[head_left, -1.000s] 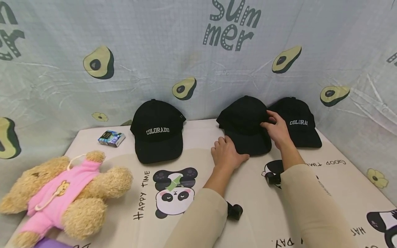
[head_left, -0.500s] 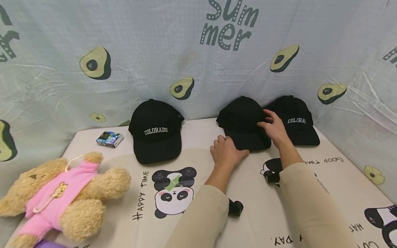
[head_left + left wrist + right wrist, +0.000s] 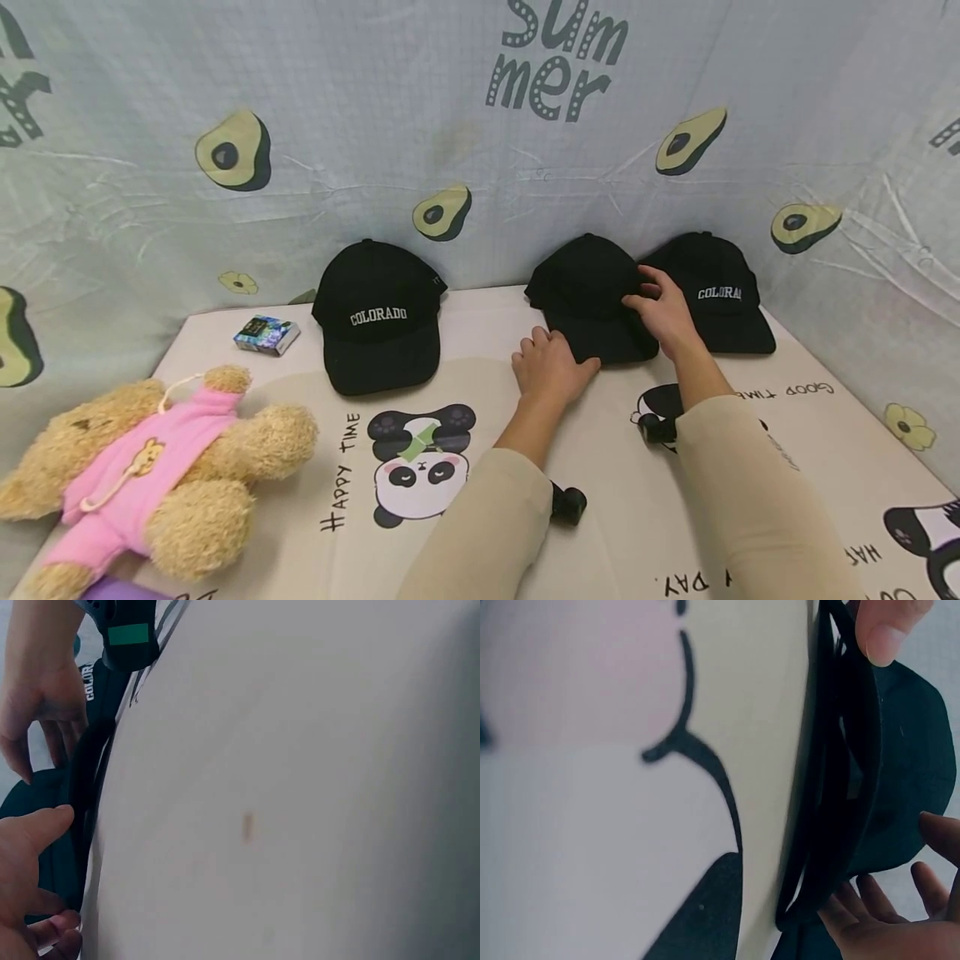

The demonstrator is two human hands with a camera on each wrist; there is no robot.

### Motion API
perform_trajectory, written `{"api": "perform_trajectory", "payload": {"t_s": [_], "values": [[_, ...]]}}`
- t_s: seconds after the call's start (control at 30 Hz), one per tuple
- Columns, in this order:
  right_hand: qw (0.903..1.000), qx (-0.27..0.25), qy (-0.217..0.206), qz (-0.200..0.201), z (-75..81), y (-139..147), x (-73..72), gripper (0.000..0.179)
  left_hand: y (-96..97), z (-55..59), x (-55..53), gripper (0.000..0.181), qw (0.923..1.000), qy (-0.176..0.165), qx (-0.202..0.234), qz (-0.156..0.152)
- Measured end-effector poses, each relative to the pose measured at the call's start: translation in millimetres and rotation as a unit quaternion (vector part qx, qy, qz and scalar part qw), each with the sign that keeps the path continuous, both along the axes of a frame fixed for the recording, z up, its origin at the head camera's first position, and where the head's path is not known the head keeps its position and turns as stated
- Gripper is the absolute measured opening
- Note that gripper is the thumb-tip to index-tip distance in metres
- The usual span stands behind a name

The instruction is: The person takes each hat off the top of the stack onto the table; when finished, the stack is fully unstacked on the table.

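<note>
A plain-fronted black baseball cap [image 3: 588,279] leans against the back wall between both hands, its brim towards me. My left hand [image 3: 547,367] holds the brim at its near left corner; in the left wrist view its thumb [image 3: 54,823] lies on the brim edge and its fingers curl at the side. On the cap's right side, my right hand [image 3: 667,312] touches the crown with loosely extended fingers. The right wrist view shows the cap's brim [image 3: 855,772] edge-on, slightly raised off the cloth. Behind the right hand stands another black cap [image 3: 723,300], its lettering partly covered.
Further left is a black COLORADO cap [image 3: 378,321], with a small patterned box [image 3: 267,335] beside it. A teddy bear [image 3: 150,483] in pink clothes lies at the front left, over something purple [image 3: 123,590]. A printed curtain [image 3: 360,125] backs the panda-print cloth [image 3: 615,517].
The middle cap's brim has shifted slightly up and back under the hands. Both hands keep nearly the same places on it; the view has moved a little.
</note>
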State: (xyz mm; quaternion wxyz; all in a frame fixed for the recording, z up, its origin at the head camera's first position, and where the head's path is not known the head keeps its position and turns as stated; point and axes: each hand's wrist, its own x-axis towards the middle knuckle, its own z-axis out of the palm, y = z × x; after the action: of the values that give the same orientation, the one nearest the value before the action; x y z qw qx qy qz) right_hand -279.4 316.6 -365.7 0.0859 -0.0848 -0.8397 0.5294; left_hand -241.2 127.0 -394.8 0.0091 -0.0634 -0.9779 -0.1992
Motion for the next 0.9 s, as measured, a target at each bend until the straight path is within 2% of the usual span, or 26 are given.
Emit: {"api": "perform_trajectory", "payload": {"t_s": [0.37, 0.57, 0.9], "values": [[0.9998, 0.007, 0.016, -0.013, 0.3, 2.2, 3.5, 0.068, 7.1, -0.9, -0.3, 0.075, 0.9999, 0.01, -0.004, -0.003], [0.9997, 0.011, 0.02, -0.003, 3.2, -1.0, 1.9, 0.068, 9.9, -1.1, -2.8, 0.075, 0.9999, 0.011, -0.008, 0.004], [0.9994, 0.02, 0.027, -0.01, 4.7, -5.1, 2.6, 0.067, 10.4, -0.8, -2.1, 0.07, 0.9999, 0.01, 0.006, 0.007]]}}
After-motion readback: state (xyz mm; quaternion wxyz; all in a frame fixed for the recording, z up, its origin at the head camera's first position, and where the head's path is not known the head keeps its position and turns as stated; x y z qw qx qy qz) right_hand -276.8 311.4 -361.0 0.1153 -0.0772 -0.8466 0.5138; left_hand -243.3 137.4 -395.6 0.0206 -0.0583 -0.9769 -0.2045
